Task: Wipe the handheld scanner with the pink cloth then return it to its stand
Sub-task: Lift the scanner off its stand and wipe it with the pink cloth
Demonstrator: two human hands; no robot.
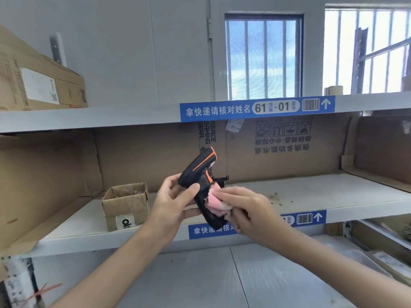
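A black handheld scanner with orange trim is held up in front of the middle shelf, head up and handle pointing down. My left hand grips it around the top of the handle. My right hand presses a crumpled pink cloth against the right side of the handle. Behind the scanner, a small black stand sits on the shelf, mostly hidden by the scanner and cloth.
A small open cardboard box stands on the grey shelf to the left. Flattened cardboard lines the shelf's back and sides. A large carton rests on the upper shelf. Barred windows are behind.
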